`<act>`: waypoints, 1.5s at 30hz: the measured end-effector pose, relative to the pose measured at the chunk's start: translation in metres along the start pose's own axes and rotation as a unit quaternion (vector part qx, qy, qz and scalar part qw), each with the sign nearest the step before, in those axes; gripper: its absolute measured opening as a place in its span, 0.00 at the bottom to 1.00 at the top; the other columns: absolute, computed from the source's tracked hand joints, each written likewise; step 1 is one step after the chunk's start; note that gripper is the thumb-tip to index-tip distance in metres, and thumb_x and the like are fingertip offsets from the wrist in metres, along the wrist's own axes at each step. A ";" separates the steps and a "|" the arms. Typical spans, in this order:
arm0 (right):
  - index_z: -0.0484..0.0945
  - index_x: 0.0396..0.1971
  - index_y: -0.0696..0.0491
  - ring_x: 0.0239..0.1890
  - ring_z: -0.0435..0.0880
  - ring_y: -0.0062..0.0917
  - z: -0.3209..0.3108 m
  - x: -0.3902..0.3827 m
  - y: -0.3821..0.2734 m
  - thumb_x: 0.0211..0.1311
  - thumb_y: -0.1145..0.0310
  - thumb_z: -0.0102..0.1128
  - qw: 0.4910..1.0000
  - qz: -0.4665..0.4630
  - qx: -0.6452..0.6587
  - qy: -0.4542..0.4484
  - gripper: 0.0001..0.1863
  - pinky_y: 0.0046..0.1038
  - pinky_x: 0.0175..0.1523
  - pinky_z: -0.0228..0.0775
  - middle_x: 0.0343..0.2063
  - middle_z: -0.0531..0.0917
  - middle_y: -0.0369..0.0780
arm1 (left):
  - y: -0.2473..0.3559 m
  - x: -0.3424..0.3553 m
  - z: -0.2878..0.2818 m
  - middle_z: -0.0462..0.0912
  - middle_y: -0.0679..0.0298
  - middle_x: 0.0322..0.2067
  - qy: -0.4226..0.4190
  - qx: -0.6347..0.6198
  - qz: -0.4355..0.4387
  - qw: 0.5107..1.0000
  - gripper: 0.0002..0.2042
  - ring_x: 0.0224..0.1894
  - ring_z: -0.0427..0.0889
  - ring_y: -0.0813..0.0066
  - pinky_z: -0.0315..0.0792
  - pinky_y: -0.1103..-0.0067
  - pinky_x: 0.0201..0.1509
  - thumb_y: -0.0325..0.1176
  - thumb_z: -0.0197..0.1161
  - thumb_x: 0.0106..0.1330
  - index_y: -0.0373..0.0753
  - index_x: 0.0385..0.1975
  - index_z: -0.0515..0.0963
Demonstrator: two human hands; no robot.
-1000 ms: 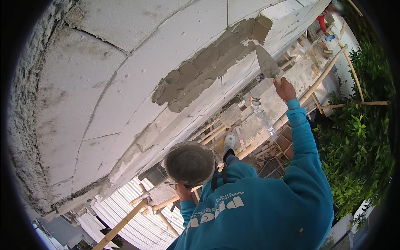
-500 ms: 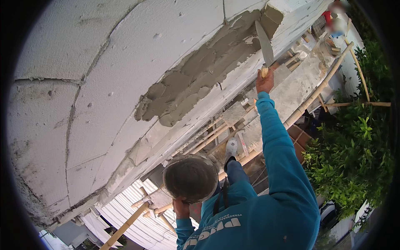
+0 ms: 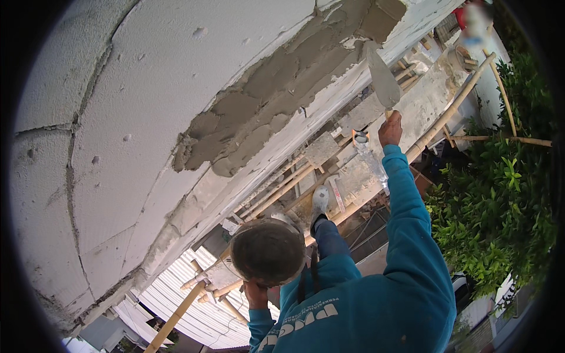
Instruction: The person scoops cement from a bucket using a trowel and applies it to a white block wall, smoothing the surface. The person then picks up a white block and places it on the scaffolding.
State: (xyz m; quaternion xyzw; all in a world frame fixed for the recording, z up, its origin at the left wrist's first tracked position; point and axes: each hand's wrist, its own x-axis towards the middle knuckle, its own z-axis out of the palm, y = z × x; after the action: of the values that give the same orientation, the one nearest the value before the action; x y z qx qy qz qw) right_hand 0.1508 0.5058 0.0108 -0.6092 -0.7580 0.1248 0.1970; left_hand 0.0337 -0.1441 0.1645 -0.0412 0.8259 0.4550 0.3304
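1. Hands: two. Sweatshirt: one, teal, cut off by the lower edge.
2. Left hand: has hold of one round bowl at its near rim. The fingers are largely hidden, so how tightly they curl cannot be told.
3. Bowl: located in front of the torso, beside the wall; dark inside, greyish at the rim. Its contents are too dim to make out.
4. Right hand: arm extended, fingers closed around the handle of one trowel. Most of the handle is covered by the hand; a short pale section shows.
5. Trowel: long, tapered grey blade, tip toward the wall, at the edge of the mortar. Contact at the tip cannot be confirmed.
6. Mortar: one elongated patch, grey-brown, wet-looking, ridged and uneven at its edges; spread along the white block wall.
7. Below: one pale shoe is visible, and one saw with an orange-and-black handle lies on the planking.
8. Beyond: one dense mass of foliage, partly lost in the dark lens border.
9. Far upper right: one other person in red, blurred.
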 end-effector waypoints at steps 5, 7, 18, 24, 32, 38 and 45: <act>0.61 0.43 0.56 0.40 0.79 0.53 -0.090 -0.020 0.002 0.54 0.77 0.53 0.997 -0.030 -0.027 -0.068 0.17 0.50 0.42 0.73 0.43 0.73 0.53 | 0.027 0.006 -0.001 0.77 0.56 0.39 0.015 0.053 0.019 0.998 0.23 0.39 0.79 0.58 0.78 0.65 0.42 0.19 0.53 0.46 0.36 0.46 0.72; 0.60 0.44 0.56 0.38 0.79 0.54 -0.106 -0.021 -0.018 0.54 0.76 0.55 0.996 -0.019 -0.017 -0.087 0.18 0.50 0.41 0.73 0.42 0.74 0.54 | 0.026 0.009 -0.011 0.77 0.56 0.39 0.002 0.221 0.133 0.966 0.22 0.39 0.79 0.57 0.78 0.64 0.43 0.19 0.52 0.45 0.36 0.46 0.72; 0.60 0.46 0.60 0.41 0.80 0.53 -0.059 -0.009 -0.121 0.53 0.68 0.59 0.987 -0.045 0.029 -0.149 0.24 0.48 0.48 0.73 0.40 0.79 0.57 | 0.049 0.022 0.002 0.76 0.58 0.38 0.039 -0.152 0.030 0.987 0.18 0.38 0.79 0.60 0.77 0.68 0.40 0.18 0.52 0.45 0.36 0.39 0.74; 0.59 0.45 0.55 0.40 0.83 0.49 -0.076 0.014 -0.081 0.51 0.77 0.61 0.986 -0.033 -0.117 -0.117 0.24 0.43 0.42 0.78 0.45 0.75 0.53 | 0.044 0.015 0.001 0.78 0.55 0.35 0.083 -0.253 -0.036 0.963 0.14 0.36 0.80 0.59 0.77 0.68 0.39 0.19 0.58 0.44 0.37 0.34 0.74; 0.58 0.45 0.58 0.39 0.82 0.52 -0.069 0.002 -0.094 0.56 0.70 0.58 0.985 -0.003 -0.065 -0.162 0.22 0.46 0.44 0.77 0.39 0.78 0.55 | 0.036 -0.005 -0.018 0.79 0.56 0.28 0.052 0.293 0.211 0.931 0.08 0.35 0.81 0.60 0.77 0.67 0.38 0.24 0.57 0.49 0.35 0.30 0.76; 0.56 0.50 0.62 0.40 0.82 0.52 -0.067 -0.071 -0.127 0.56 0.66 0.59 0.976 -0.080 -0.047 -0.198 0.27 0.46 0.44 0.76 0.39 0.79 0.56 | 0.049 0.012 -0.007 0.76 0.63 0.30 0.122 -0.347 -0.192 0.910 0.16 0.29 0.78 0.67 0.74 0.75 0.30 0.21 0.57 0.44 0.41 0.36 0.73; 0.56 0.48 0.62 0.37 0.82 0.53 -0.089 -0.142 -0.176 0.55 0.66 0.60 0.963 -0.127 -0.001 -0.239 0.28 0.46 0.42 0.76 0.38 0.79 0.57 | 0.046 0.026 -0.021 0.78 0.63 0.31 0.086 -0.409 -0.157 0.895 0.18 0.31 0.79 0.66 0.77 0.73 0.29 0.20 0.54 0.45 0.40 0.38 0.74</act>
State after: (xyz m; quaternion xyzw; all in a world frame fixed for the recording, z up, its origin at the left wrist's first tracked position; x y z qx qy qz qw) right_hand 0.0624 0.3228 0.1449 -0.4607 -0.8542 0.2398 0.0241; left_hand -0.0146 -0.1274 0.1905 -0.3407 0.5744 0.6898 0.2795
